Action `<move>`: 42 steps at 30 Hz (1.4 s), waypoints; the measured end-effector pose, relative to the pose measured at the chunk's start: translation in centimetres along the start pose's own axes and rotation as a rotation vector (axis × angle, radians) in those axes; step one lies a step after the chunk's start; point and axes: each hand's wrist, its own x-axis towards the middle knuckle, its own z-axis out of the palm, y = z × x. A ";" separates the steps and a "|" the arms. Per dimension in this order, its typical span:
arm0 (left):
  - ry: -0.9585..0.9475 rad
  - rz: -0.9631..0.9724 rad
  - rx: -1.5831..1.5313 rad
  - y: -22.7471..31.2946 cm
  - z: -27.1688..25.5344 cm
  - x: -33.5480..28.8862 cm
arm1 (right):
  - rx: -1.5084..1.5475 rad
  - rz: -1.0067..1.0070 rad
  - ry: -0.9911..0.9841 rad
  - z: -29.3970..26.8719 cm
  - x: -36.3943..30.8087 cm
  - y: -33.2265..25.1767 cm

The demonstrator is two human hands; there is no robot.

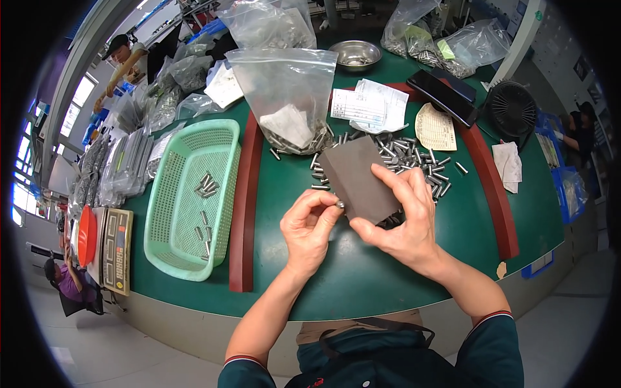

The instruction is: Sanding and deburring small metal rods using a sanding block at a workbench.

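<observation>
My left hand (306, 234) pinches a small metal pin (339, 204) between thumb and fingertips; its rounded end shows. The pin is close against the left edge of a grey-brown rectangular block (362, 173), which looks like a sanding block. My right hand (409, 216) grips that block from its right side, thumb at the near edge and fingers on the top. A heap of short metal pins (435, 169) lies on the green table behind and beside the block, partly hidden by it.
Left of a dark red strip (244, 213), a green plastic basket (236, 161) holds several pins. Another red strip (485, 181) curves along the right. Farther back are a zip bag (284, 81), papers (378, 107), phone (443, 97), metal bowl (356, 55) and black fan (511, 110).
</observation>
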 end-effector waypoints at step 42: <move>-0.089 -0.264 -0.399 -0.4 -1.0 0.8 | 0.113 0.072 0.034 -0.9 0.6 1.2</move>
